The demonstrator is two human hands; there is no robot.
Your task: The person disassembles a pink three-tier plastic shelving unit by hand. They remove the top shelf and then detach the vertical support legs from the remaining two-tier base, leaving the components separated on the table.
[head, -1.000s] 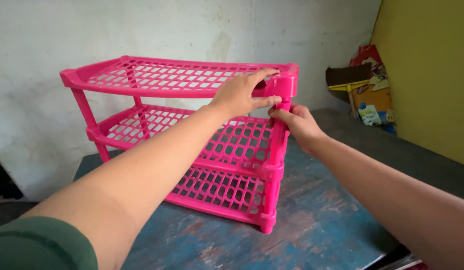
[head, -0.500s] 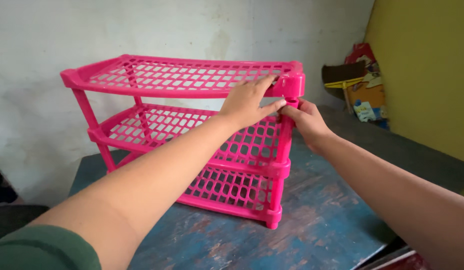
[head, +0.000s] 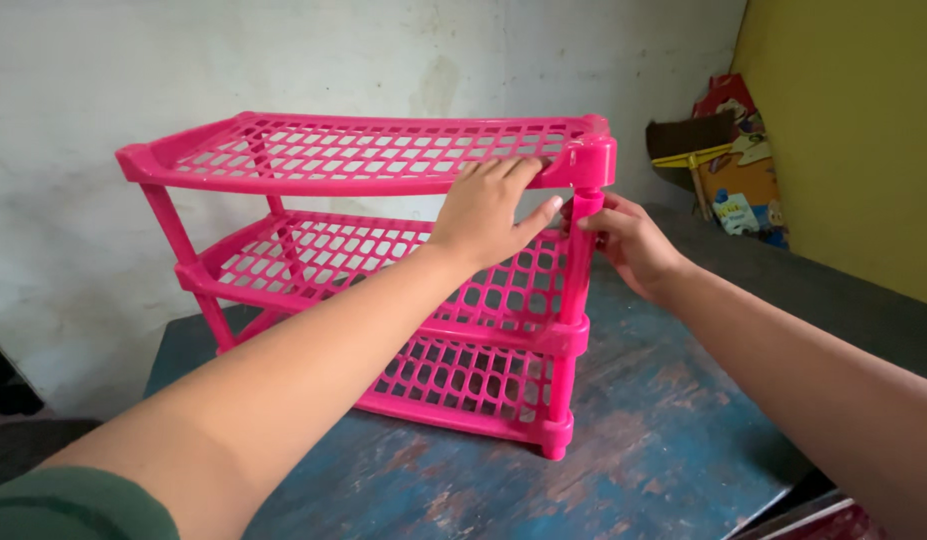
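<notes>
A bright pink plastic rack [head: 333, 150] with three latticed shelves stands on a worn blue table [head: 643, 440]. My left hand [head: 488, 205] grips the front edge of the top shelf near its right corner, fingers over the rim and thumb below. My right hand [head: 628, 240] closes around the upper part of the front right post [head: 581, 255], just under the top shelf's corner socket. At that corner the top shelf sits slightly raised over the post's end.
A whitish stained wall stands close behind the rack. A yellow panel [head: 853, 130] rises at the right, with cardboard and colourful packages [head: 728, 160] piled in the corner. The table's right edge runs near the lower right.
The top shelf's right corner has lifted a little off the post. My left hand has shifted along the shelf's edge, and my right hand has slid further round the post.
</notes>
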